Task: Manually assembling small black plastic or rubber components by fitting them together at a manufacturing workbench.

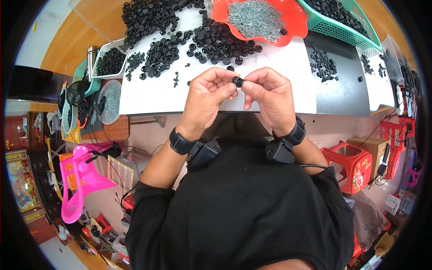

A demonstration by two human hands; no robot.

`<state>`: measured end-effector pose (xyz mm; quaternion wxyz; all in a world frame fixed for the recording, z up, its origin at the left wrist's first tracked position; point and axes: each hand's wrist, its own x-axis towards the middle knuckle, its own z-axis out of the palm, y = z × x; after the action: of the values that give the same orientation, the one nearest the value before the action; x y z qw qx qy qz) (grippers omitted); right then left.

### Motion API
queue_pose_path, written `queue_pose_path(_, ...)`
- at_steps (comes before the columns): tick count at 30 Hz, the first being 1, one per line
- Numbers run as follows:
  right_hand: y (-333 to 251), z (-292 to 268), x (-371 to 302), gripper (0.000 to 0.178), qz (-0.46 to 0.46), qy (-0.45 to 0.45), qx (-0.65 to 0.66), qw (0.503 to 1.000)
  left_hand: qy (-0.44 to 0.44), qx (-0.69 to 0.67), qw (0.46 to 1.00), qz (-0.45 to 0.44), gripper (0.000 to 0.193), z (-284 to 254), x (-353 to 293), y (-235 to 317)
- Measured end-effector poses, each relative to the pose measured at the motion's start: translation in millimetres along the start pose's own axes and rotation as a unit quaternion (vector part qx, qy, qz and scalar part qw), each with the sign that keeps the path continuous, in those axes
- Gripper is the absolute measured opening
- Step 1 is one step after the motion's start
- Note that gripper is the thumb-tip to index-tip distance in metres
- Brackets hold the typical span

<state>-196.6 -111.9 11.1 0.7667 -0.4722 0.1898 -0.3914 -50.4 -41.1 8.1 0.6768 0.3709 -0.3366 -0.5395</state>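
Between my two hands, just above the near edge of the white table top [157, 96], is a small black round plastic part [237, 82]. My left hand [206, 96] pinches it from the left with thumb and forefinger. From the right, the thumb and fingertips of my right hand [271, 96] close on it too. The fingertips cover much of the part, so its details are hidden. Just beyond lies a loose pile of black round caps [220, 42]. Some tiny black branched pieces [176, 80] rest on the white surface left of my left hand.
A red scalloped bowl [294, 24] holds many small silvery metal pieces. Behind it at right stands a green basket [333, 33] of black parts. A white basket [95, 67] sits at left. Black pieces lie on a dark mat [330, 96]. A red stool [346, 164] is at lower right.
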Motion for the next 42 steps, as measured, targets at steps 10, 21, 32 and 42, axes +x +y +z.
queue_pose_path(10,7.3,-5.3,4.8,0.004,0.025,0.003,-0.037,0.999,0.012,0.053,0.998,0.029,0.016,-8.0,4.1,-11.6)
queue_pose_path(21,2.0,0.9,13.6,0.003,0.016,0.009,-0.128,0.992,0.011,0.139,0.986,0.091,0.019,-12.7,8.0,-15.2)
queue_pose_path(32,12.7,2.0,30.5,0.010,-0.035,-0.021,-0.159,0.986,0.027,0.060,0.996,0.063,0.018,-22.4,11.3,-9.8)
queue_pose_path(42,11.2,3.3,40.4,0.012,0.080,-0.045,-0.125,0.988,0.045,-0.007,0.998,0.038,0.016,-27.5,12.8,-9.6)
